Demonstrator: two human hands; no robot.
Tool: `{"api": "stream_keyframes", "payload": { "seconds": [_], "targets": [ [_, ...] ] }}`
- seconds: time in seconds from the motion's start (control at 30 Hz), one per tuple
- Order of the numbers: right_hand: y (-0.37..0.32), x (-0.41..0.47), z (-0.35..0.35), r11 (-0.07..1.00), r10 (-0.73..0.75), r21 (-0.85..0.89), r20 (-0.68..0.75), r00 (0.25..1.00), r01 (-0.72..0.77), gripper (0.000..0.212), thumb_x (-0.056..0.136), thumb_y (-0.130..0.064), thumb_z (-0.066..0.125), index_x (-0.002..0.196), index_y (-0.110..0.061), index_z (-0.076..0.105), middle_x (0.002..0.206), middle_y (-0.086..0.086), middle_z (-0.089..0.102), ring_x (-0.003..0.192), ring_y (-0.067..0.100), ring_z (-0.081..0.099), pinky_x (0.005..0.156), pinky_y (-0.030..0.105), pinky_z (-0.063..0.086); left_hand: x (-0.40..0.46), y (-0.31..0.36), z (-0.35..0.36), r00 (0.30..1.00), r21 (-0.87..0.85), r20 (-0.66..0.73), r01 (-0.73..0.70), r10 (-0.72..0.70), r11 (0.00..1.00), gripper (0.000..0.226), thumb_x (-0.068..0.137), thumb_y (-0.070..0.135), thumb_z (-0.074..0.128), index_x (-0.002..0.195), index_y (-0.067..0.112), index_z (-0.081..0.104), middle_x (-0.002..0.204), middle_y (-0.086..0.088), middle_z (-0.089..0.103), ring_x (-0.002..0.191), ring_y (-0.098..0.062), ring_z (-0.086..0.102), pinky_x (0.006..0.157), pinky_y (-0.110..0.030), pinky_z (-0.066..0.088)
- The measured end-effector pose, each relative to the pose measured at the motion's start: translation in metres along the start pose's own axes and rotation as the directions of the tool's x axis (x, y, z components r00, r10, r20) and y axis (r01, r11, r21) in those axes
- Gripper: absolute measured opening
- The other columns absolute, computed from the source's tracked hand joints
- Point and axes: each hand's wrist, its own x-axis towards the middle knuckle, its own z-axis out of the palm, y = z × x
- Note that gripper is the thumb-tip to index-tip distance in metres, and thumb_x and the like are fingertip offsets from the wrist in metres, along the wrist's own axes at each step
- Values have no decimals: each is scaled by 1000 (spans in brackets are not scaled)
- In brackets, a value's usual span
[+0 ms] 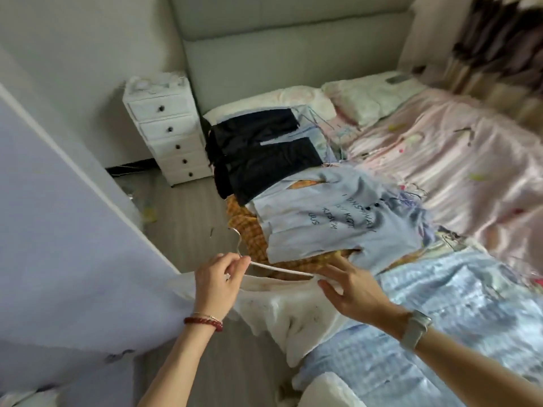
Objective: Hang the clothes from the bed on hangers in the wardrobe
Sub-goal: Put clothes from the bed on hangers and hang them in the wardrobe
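My left hand [219, 276] grips a white hanger [276, 268] just below its metal hook. A white garment [289, 309] hangs on the hanger over the bed's near edge. My right hand [349, 286] pinches the garment's shoulder at the hanger's right end. Beyond lie a light blue printed T-shirt [329, 221], an orange checked piece [249, 230] beneath it, and dark navy clothes [264, 160] further up the bed.
A pale wardrobe door [64, 230] stands close on the left. A white drawer unit [170, 130] stands beside the bed head. Loose hangers [338, 133] lie near the pillows [361, 98]. Pink bedding [458, 160] and a blue quilt [440, 333] cover the bed. Wooden floor lies between.
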Motion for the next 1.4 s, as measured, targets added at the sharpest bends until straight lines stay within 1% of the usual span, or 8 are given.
{"api": "stream_keyframes", "payload": {
  "seconds": [0.1,0.23,0.53,0.7,1.0,1.17,1.27,1.4],
  "targets": [
    [19,-22,-5,986,164,-3,-67,984,-165,27,82,-38,41,93,-21,59,83,0,62,68,16,58,47,18,39,21,28,38,989,12,11,-149,149,989,69,85,69,33,65,11,65,54,-2,55,51,-22,50,48,-38,44],
    [9,-42,13,948,317,56,-137,939,-312,43,89,-43,26,95,-14,57,73,2,63,56,26,58,43,26,34,39,50,64,980,64,33,-198,197,978,62,84,68,33,68,17,66,59,4,54,62,-17,44,68,-35,35],
    [-22,30,4,817,552,431,-394,735,-382,37,88,-40,39,92,-12,61,45,-10,36,42,4,37,44,20,21,126,68,56,906,90,-205,-359,370,929,35,85,43,54,76,14,72,66,-3,61,81,-14,44,87,-48,34],
    [-3,73,-17,740,648,563,-447,617,-369,6,90,-22,52,90,-18,56,44,-7,42,40,8,30,44,23,25,182,99,59,845,155,-306,-410,438,899,28,87,34,51,103,20,69,113,-6,63,117,-27,49,103,-59,16],
    [104,87,-108,659,749,677,-551,368,-328,9,90,-11,54,88,-19,56,47,-5,42,39,5,27,42,21,23,208,152,130,925,32,179,-347,336,937,65,85,48,32,145,26,22,155,-6,11,143,-24,3,110,-53,-1],
    [216,85,-131,597,797,650,-544,260,-471,8,90,-15,55,93,-11,61,67,7,57,51,3,46,52,26,30,222,168,222,876,118,422,-308,233,944,63,95,34,41,147,23,9,156,-3,-1,143,-20,-4,112,-49,-3],
    [293,87,-112,502,849,607,-482,217,-616,18,91,-16,53,101,-5,63,88,20,66,82,31,59,63,29,34,223,156,291,810,231,579,-272,93,934,62,96,34,39,147,23,7,156,-2,-4,142,-22,-4,113,-49,2],
    [388,82,-62,409,903,506,-345,257,-759,24,92,-13,48,109,-4,63,107,21,66,102,35,59,81,34,39,209,119,376,665,361,735,-219,-132,907,61,97,37,34,147,26,2,156,-1,-10,142,-24,-6,113,-50,2]
  ]
}}
